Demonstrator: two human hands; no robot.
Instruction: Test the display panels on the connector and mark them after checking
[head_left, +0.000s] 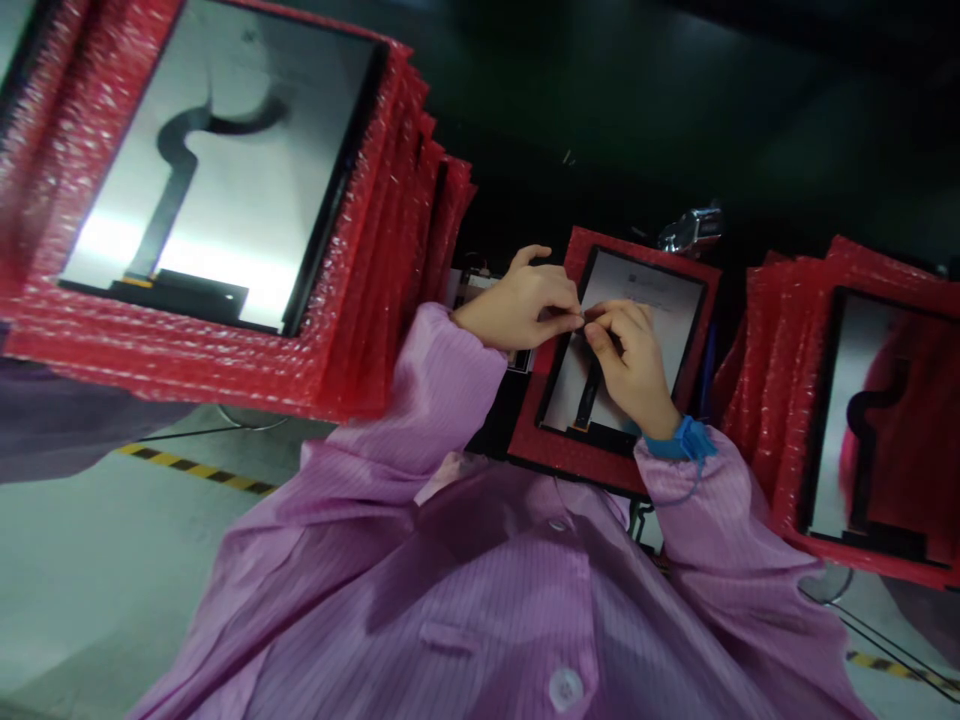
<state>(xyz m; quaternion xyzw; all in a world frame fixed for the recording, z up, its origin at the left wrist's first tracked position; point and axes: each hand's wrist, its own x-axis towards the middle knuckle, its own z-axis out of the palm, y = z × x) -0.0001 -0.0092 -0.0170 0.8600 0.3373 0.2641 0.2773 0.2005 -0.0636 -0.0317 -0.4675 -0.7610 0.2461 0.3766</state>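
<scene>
A display panel [676,297] with a pale silvery back and dark edges lies on red bubble wrap [556,447] in front of me. Its black ribbon cable [588,392] rises from an orange strip near the bottom edge and passes under my right hand [634,365]. That hand's thumb and fingertips are pinched together above the panel. My left hand [534,300] comes in from the left, thumb and index finger also pinched. Both sets of fingertips meet near the cable's upper end. What sits between them is too small and covered to make out.
At left stands a tall stack of red bubble-wrap sheets [360,330] with a panel [247,200] on top. Another red stack [772,400] at right carries a panel [832,440]. A shiny clear object [691,230] lies behind the middle panel. A blue wrist strap [679,440] circles my right wrist.
</scene>
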